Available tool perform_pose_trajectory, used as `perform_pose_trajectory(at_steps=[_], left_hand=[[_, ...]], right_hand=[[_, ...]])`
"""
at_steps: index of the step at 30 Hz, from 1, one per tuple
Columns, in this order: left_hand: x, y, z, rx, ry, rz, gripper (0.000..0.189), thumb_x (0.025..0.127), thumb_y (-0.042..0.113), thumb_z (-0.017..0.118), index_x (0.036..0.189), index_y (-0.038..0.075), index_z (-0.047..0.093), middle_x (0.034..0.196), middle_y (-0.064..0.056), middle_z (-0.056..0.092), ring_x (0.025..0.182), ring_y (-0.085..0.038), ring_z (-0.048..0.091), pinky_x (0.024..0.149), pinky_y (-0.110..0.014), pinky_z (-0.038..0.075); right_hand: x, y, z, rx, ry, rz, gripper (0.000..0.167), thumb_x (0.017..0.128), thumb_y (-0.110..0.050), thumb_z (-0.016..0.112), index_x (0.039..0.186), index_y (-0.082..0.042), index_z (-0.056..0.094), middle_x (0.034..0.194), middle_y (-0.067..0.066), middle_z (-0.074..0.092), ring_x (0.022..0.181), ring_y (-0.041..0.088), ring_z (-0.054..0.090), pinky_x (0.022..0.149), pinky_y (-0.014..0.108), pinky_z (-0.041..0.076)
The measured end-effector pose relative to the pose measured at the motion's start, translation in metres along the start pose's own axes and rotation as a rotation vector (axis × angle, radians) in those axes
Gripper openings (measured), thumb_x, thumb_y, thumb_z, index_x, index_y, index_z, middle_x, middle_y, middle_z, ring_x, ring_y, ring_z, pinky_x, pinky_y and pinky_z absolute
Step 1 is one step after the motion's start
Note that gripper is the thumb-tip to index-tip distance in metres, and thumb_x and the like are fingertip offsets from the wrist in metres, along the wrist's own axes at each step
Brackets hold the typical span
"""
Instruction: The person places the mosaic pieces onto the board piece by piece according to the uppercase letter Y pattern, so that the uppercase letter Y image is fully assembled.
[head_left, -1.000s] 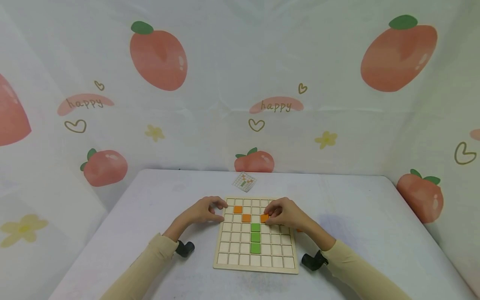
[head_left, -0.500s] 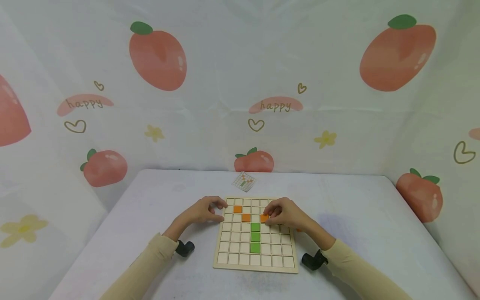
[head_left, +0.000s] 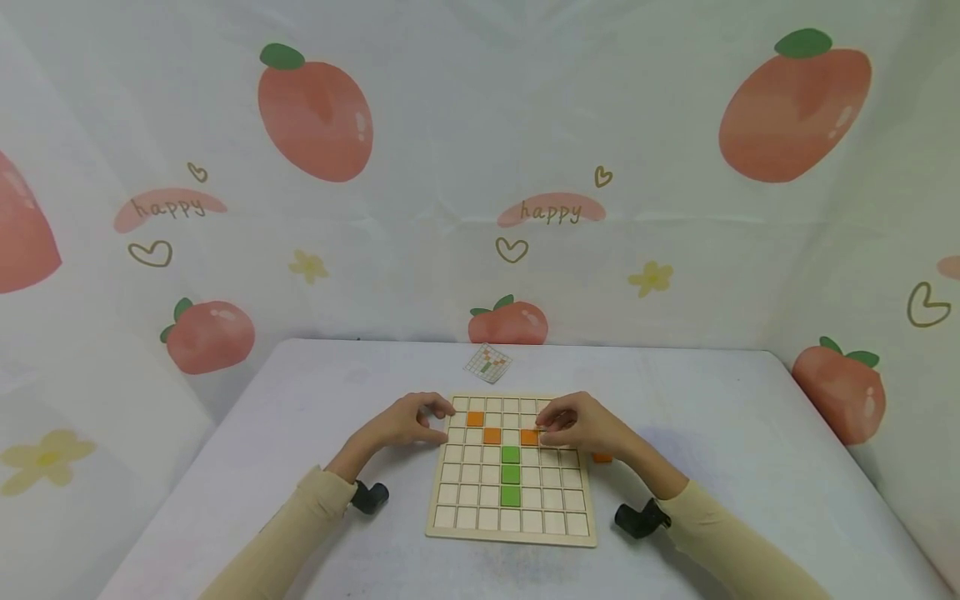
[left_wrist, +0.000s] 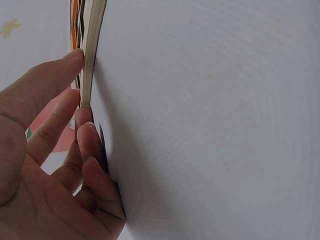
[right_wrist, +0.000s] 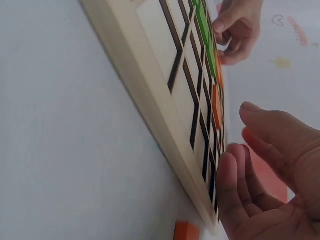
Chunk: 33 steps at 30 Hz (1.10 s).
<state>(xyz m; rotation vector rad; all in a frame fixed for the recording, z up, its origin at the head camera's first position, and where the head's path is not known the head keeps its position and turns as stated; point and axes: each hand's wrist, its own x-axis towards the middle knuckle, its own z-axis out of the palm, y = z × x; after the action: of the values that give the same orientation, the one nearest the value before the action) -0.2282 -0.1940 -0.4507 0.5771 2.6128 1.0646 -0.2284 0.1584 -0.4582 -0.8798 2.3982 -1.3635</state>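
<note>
A pale wooden grid board (head_left: 465, 518) lies on the table. My left hand (head_left: 411, 419) touches its left edge with spread thumb and fingers; the left wrist view shows the fingertips against the board's side. Over the board's upper right, my right hand (head_left: 588, 423) hovers just beside an orange tile (head_left: 529, 437). In the right wrist view, nothing shows between the right thumb and fingers, and that tile (right_wrist: 216, 107) sits in the grid. Two more orange tiles (head_left: 492, 437) occupy cells at upper left. Three green tiles (head_left: 511, 474) form a column in the middle.
A loose orange tile (head_left: 602, 457) lies on the table at the board's right edge, partly behind my right forearm. Beyond the board lies a small pattern card (head_left: 489, 364). A white printed curtain (head_left: 420, 167) hangs behind the table.
My right hand has drawn back to the right, off the orange tile, which stays in its cell. More of the loose orange tile shows. My left hand has not moved.
</note>
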Motion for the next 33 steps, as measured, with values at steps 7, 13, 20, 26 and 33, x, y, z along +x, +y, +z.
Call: perform_pose_trajectory(at_steps=[7,13,20,26,33], left_hand=[[0.001,0.0,-0.001,0.012,0.007,-0.033,0.037,0.082,0.012,0.086,0.116,0.01,0.071,0.103,-0.001,0.059,0.081,-0.019,0.051,0.071,-0.033,0.046],[0.001,0.0,-0.001,0.007,0.007,-0.03,0.038,0.082,0.011,0.086,0.116,0.009,0.071,0.104,-0.002,0.059,0.081,-0.019,0.051,0.071,-0.033,0.045],[0.002,-0.001,0.0,0.012,0.004,-0.021,0.038,0.082,0.013,0.086,0.117,0.01,0.07,0.104,-0.002,0.06,0.08,-0.018,0.051,0.07,-0.032,0.045],[0.001,-0.001,0.001,0.011,-0.001,-0.012,0.038,0.083,0.013,0.086,0.117,0.01,0.07,0.105,-0.002,0.06,0.08,-0.017,0.051,0.071,-0.031,0.044],[0.0,-0.001,-0.001,0.007,-0.003,-0.003,0.038,0.083,0.013,0.086,0.117,0.009,0.07,0.104,-0.002,0.06,0.078,-0.017,0.051,0.069,-0.032,0.044]], right_hand=[[-0.016,0.0,-0.019,0.014,0.02,0.011,0.021,0.088,-0.009,0.081,0.106,0.001,0.074,0.099,0.01,0.071,0.084,0.023,0.065,0.077,0.03,0.053],[-0.028,0.008,-0.031,-0.005,0.02,0.034,0.023,0.088,-0.01,0.081,0.107,0.0,0.073,0.098,0.008,0.07,0.084,0.024,0.066,0.075,0.028,0.053],[-0.042,0.014,-0.041,0.002,0.015,0.035,0.03,0.086,-0.012,0.083,0.111,0.001,0.072,0.104,0.011,0.07,0.09,0.026,0.066,0.08,0.03,0.054],[-0.055,0.02,-0.044,0.001,0.027,0.06,0.037,0.084,-0.015,0.085,0.115,0.0,0.071,0.112,0.012,0.068,0.099,0.029,0.066,0.085,0.034,0.054],[-0.068,0.021,-0.044,-0.008,0.045,0.05,0.043,0.081,-0.016,0.088,0.116,0.002,0.069,0.115,0.013,0.067,0.101,0.031,0.064,0.085,0.035,0.055]])
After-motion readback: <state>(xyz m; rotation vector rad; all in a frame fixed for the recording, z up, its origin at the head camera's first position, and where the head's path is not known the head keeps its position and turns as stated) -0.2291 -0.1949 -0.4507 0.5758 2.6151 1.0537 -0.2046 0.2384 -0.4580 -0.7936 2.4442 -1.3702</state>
